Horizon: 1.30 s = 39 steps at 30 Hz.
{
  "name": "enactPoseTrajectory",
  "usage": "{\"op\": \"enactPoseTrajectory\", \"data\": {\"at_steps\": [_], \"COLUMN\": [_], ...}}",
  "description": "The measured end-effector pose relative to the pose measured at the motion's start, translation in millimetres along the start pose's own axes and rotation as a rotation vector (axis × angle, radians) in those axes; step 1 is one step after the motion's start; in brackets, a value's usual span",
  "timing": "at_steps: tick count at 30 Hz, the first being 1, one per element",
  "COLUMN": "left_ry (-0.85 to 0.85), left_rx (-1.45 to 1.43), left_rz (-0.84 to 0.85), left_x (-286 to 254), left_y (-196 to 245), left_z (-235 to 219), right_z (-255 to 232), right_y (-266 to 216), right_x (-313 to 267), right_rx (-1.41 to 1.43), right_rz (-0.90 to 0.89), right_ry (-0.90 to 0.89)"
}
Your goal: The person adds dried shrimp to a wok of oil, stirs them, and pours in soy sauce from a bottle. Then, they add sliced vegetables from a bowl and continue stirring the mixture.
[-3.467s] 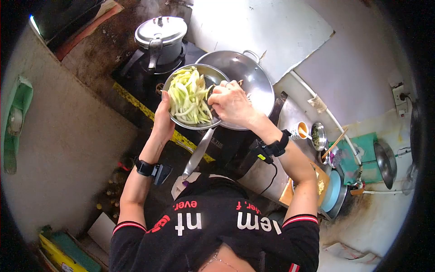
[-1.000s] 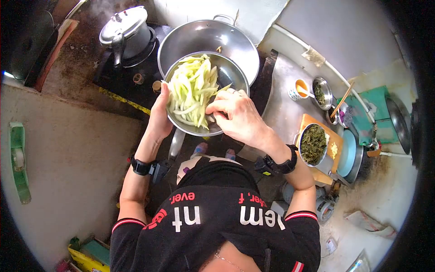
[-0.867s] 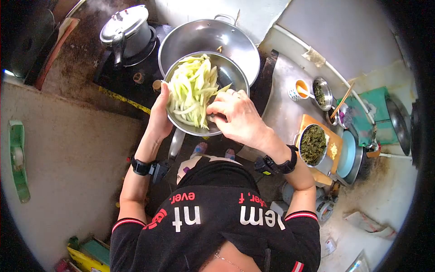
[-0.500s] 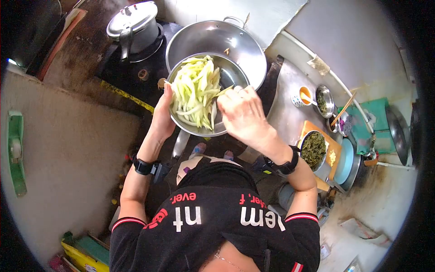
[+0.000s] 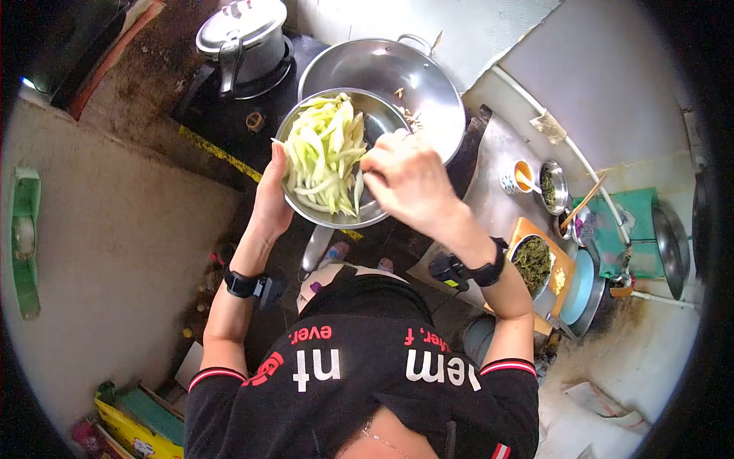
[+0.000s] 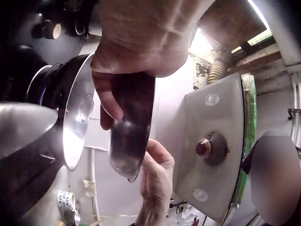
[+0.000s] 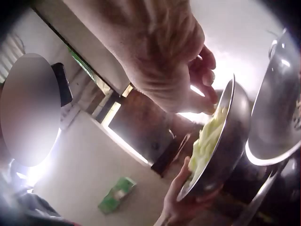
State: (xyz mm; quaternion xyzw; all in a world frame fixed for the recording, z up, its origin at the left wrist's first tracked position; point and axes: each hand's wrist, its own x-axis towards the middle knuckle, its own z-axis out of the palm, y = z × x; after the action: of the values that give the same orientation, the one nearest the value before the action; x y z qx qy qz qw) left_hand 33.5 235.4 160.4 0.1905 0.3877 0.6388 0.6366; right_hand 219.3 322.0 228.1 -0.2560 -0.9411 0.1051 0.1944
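Note:
In the head view, a metal bowl [image 5: 382, 122] with pale green vegetable strips [image 5: 325, 153] overlaps the near side of a steel wok [image 5: 344, 65]. My left hand [image 5: 269, 199] grips it, thumb at the rim; the left wrist view shows those fingers [image 6: 108, 101] on the bowl's outside [image 6: 131, 122]. My right hand [image 5: 413, 183] is over the bowl's right side, fingers bent. From the right wrist, its fingertips are close to the strips [image 7: 207, 141]; whether they hold anything I cannot tell. Small brown pieces [image 5: 410, 118] lie in the wok.
A lidded pressure cooker [image 5: 248, 46] stands on the stove's left. Along the right counter are a patterned cup [image 5: 508, 183] with a white spoon, a bowl of dark greens [image 5: 533, 264] beside a cutting board [image 5: 527, 226], and a light blue dish [image 5: 579, 287]. The wok's handle [image 5: 315, 249] points toward me.
The bowl has shifted left relative to the wok, uncovering more brown pieces. My right hand has moved over its right rim. Counter and stove sit further right in view than one second ago.

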Motion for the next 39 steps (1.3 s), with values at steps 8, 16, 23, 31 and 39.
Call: {"op": "enactPoseTrajectory", "data": {"at_steps": [8,16,23,31,39], "left_ry": [0.072,0.186,0.227,0.166,0.000], "left_rx": [-0.030,0.055,0.044,0.166,0.161], "left_rz": [0.024,0.022,0.078,0.022,-0.306], "left_x": [1.3,-0.7,-15.2,-28.8,-36.1], "left_y": [-9.2,8.7,13.9,13.3,-59.5], "left_z": [-0.9,-0.4,-23.2,32.2,93.3], "right_z": [32.9,43.9,9.8,7.7,-23.6], "right_y": [-17.0,-15.8,-9.3,128.6,88.1], "right_x": [1.3,11.6,21.4,-7.9,-160.5], "right_rx": [-0.053,0.080,0.371,0.159,0.300], "right_rz": [0.065,0.163,0.219,0.421,0.805], "right_ry": [0.011,0.070,0.366,0.406,0.702]}}
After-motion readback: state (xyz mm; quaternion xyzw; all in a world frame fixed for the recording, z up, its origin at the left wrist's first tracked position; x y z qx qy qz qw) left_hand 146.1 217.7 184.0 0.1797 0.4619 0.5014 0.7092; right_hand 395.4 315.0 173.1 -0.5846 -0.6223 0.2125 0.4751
